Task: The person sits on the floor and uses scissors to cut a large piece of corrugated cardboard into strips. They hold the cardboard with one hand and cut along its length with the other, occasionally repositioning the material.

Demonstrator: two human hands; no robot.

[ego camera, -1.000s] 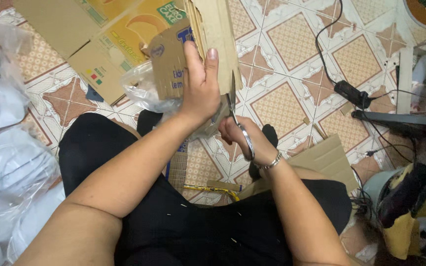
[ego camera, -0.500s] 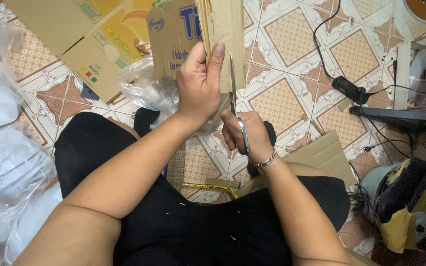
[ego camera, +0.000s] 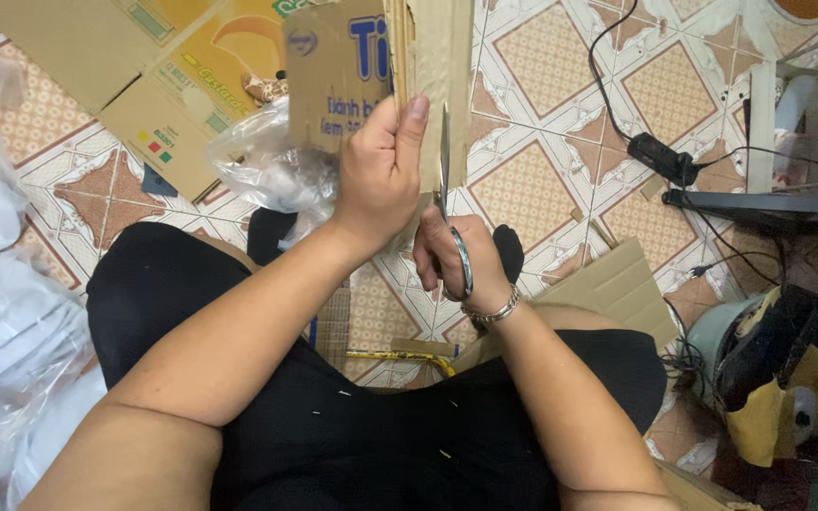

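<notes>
I sit on a tiled floor with my legs in black trousers. My left hand (ego camera: pixel 382 170) grips a folded piece of brown cardboard (ego camera: pixel 343 71) with blue print, held upright in front of me. My right hand (ego camera: pixel 456 260), with a bracelet at the wrist, holds a pair of scissors (ego camera: pixel 447 180) by the handles. The blades point upward and are in the cardboard's edge, just right of my left thumb.
Flattened yellow and brown cardboard boxes (ego camera: pixel 125 66) lie at top left, with a crumpled clear plastic bag (ego camera: pixel 267 166) beside them. White plastic bags (ego camera: pixel 2 312) pile up on the left. A black cable and adapter (ego camera: pixel 660 156) run at right, and a cardboard sheet (ego camera: pixel 617 284) lies by my right knee.
The cardboard has been raised and now stands closer to the camera. The scissors have moved further up along its edge, with both hands shifted slightly upward.
</notes>
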